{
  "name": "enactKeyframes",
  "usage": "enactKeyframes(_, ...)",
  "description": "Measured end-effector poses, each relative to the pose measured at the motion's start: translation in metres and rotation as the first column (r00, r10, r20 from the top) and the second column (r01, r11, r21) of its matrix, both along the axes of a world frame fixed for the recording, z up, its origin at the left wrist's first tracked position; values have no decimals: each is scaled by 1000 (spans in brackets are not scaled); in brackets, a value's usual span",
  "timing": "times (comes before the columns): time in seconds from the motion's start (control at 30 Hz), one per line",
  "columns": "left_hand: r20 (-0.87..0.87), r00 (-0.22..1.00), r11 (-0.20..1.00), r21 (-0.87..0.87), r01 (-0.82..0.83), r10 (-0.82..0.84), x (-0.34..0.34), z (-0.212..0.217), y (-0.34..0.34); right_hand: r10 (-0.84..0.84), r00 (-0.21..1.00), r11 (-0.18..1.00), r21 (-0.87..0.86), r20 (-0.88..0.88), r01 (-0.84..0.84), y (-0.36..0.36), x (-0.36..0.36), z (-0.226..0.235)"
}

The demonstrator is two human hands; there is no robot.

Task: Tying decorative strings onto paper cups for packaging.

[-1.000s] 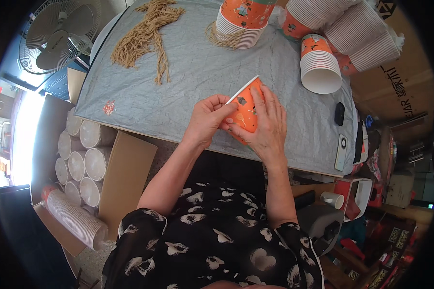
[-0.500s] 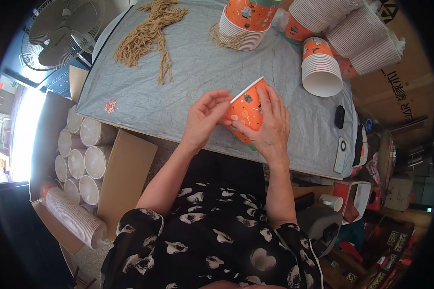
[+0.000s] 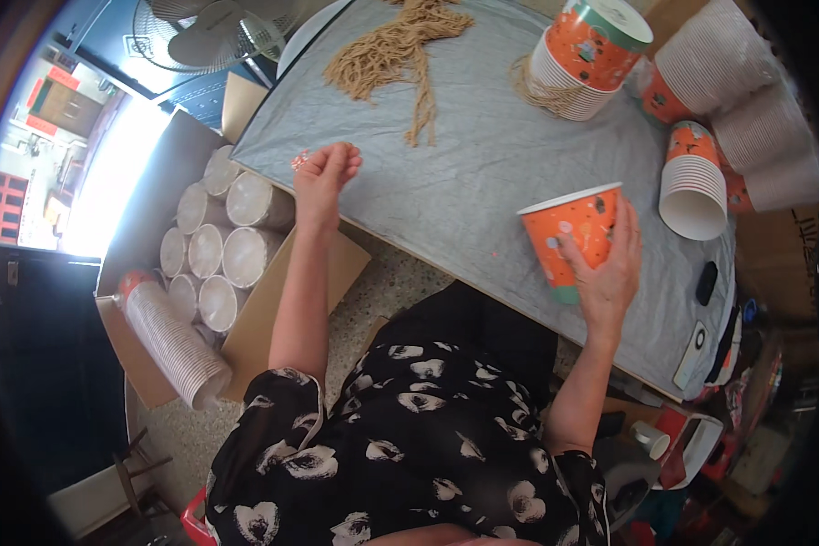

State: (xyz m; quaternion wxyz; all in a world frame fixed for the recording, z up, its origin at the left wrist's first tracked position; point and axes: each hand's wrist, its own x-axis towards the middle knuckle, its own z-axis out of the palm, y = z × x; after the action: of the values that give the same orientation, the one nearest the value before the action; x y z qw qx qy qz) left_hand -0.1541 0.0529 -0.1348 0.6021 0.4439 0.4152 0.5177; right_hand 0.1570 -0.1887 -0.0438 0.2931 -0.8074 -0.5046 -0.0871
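Observation:
My right hand (image 3: 607,278) grips an orange paper cup (image 3: 569,232) with a white rim, a green base band and small printed pictures. It holds the cup tilted over the near edge of the table, rim away from me. My left hand (image 3: 323,187) is at the table's left edge, fingertips pinched together. Beside those fingertips lies a small pile of red and white bits (image 3: 300,160), partly covered by the hand. Whatever the pinch may hold is too small or hidden to make out.
A grey cloth covers the table (image 3: 409,200). On it lie tan strings (image 3: 400,55), a stack of cups (image 3: 578,73) with string around it, another cup stack (image 3: 693,187), bagged stacks (image 3: 723,55) and a black object (image 3: 706,283). Left below stands a carton (image 3: 291,309) of wrapped cup stacks.
My left hand has left the cup and moved left to the small pile, its fingers now pinched. My right hand has kept the cup and turned its rim upward. The whole view has shifted.

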Motion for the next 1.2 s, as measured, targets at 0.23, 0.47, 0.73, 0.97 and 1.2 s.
enactKeyframes(0.23, -756, 616, 940, 333, 72, 221, -73, 15, 31, -115, 966, 989, 69, -232, 134, -4, 14, 1)
enactKeyframes(0.47, -707, 564, 821, 564, 86, 427, -45, 10, -1, -137, 918, 978, 96, -371, 185, -20, 39, -9)
enactKeyframes(0.73, -680, 650, 646, 334, 686, -339, 76, 6, -99, -145, 964, 985, -121, -223, 120, -18, 51, 10)
enactKeyframes(0.97, -756, 603, 568, 389, 725, -253, 112, -12, -114, -151, 959, 955, -285, -242, 78, 2, 56, 48)
enactKeyframes(1.2, -794, 583, 526, 425, 736, -174, 122, -17, -124, 117, 853, 961, -160, -509, -227, 6, 88, 38)
